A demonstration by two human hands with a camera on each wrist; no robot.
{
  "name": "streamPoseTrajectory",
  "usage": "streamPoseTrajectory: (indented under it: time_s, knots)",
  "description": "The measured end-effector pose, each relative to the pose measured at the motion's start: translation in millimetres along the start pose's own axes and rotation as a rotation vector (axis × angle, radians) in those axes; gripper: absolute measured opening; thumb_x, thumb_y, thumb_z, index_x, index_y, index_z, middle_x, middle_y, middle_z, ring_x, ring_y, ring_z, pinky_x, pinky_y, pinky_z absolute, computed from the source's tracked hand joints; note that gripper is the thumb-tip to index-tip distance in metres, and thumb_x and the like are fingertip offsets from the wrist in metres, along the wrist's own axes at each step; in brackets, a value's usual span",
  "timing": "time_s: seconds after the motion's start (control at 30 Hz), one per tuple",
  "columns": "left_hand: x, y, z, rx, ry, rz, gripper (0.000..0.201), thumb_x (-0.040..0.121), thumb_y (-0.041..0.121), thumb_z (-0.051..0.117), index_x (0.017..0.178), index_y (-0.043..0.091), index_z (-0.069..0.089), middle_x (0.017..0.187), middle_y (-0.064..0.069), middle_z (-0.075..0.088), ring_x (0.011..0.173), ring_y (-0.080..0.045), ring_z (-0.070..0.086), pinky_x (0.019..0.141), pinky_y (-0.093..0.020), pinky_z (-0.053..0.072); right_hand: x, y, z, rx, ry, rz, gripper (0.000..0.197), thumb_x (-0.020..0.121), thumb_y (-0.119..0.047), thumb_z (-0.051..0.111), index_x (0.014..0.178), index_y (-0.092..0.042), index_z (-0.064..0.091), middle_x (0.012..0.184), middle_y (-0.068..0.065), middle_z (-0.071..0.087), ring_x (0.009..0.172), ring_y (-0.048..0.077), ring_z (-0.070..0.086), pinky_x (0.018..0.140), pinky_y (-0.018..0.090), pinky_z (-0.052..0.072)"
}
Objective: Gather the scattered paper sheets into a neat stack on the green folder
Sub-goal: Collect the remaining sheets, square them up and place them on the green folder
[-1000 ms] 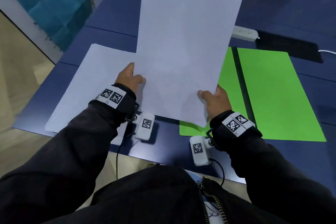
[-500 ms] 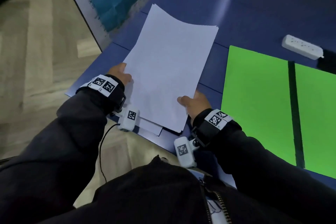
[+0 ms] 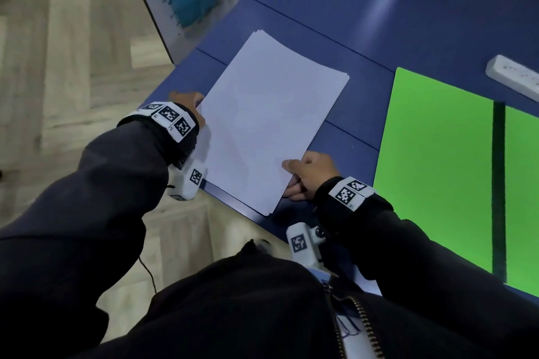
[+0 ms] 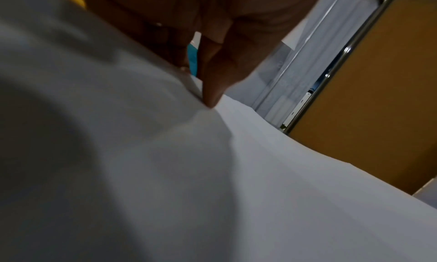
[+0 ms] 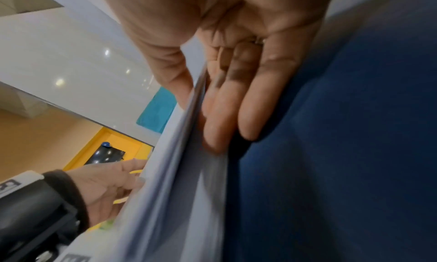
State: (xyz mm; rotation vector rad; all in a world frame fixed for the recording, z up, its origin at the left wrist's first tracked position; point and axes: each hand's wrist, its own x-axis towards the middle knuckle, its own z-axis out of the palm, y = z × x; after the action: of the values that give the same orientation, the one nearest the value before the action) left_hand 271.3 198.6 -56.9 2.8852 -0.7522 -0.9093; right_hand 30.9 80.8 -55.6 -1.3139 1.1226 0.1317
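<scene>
Lying on the blue table (image 3: 335, 9) near its front left corner, the paper sheets (image 3: 268, 125) form a loose stack whose far edges fan slightly out of line. At the stack's left long edge sits the left hand (image 3: 186, 99), mostly hidden behind its wrist band in the head view; the left wrist view shows its fingers (image 4: 212, 75) pointing down with the tips pressed into the top sheet, and the right wrist view shows that hand (image 5: 104, 184) with fingers curled around the edge of the pile. Across the stack, at its near right corner, the right hand (image 3: 309, 175) pinches the sheets: the thumb lies on top of the paper while the fingers (image 5: 222, 116) run flat beneath the pile, between it and the table. Both hands are thus clamped on the paper. The stack's near corner pokes just past the table's front edge. Further right, well apart from the sheets with bare table between, the green folder (image 3: 431, 160) lies open and flat, a dark spine strip dividing its two halves. Beyond the folder's far edge, a white power strip (image 3: 513, 76) rests on the table.
</scene>
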Motion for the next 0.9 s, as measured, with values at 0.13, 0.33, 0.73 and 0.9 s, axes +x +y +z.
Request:
streamPoseTrajectory:
  time_s: [0.13,0.33,0.73,0.9]
  knots:
    - [2,4,1,0.076,0.013,-0.034,0.042,0.081,0.024,0.063,0.119,0.013,0.047,0.137,-0.016,0.037,0.111,-0.037,0.051,0.078,-0.037,0.042,8,-5,-12,-0.005,0.145,-0.062,0.014,0.081,-0.010,0.065,0.089,-0.012,0.053,0.070,0.011,0.060,0.053,0.026,0.063,0.045,0.026,0.046]
    - [9,17,-2,-0.015,0.039,-0.026,0.025,0.083,0.024,0.062,0.079,0.010,0.042,0.100,-0.014,0.049,0.080,-0.028,0.046,0.064,-0.029,0.035,12,-7,-12,-0.003,0.183,-0.099,0.006,0.079,-0.008,0.064,0.082,-0.013,0.065,0.075,0.009,0.067,0.057,0.019,0.064,0.050,0.027,0.051]
    - [16,25,-5,-0.201,0.023,-0.158,0.049,0.080,0.028,0.066,0.119,0.005,0.048,0.121,-0.016,0.053,0.109,-0.033,0.054,0.085,-0.037,0.042,18,-2,-17,0.046,0.197,-0.053,0.026,0.078,-0.013,0.066,0.103,-0.005,0.065,0.080,0.012,0.069,0.062,0.022,0.069,0.054,0.029,0.057]
    - [14,30,-4,-0.272,-0.007,-0.210,0.064,0.086,0.029,0.059,0.140,0.004,0.035,0.144,-0.017,0.040,0.128,-0.036,0.043,0.104,-0.041,0.036,21,1,-20,0.070,0.189,-0.055,0.025,0.078,-0.013,0.066,0.102,-0.005,0.066,0.081,0.012,0.069,0.061,0.022,0.067,0.055,0.028,0.055]
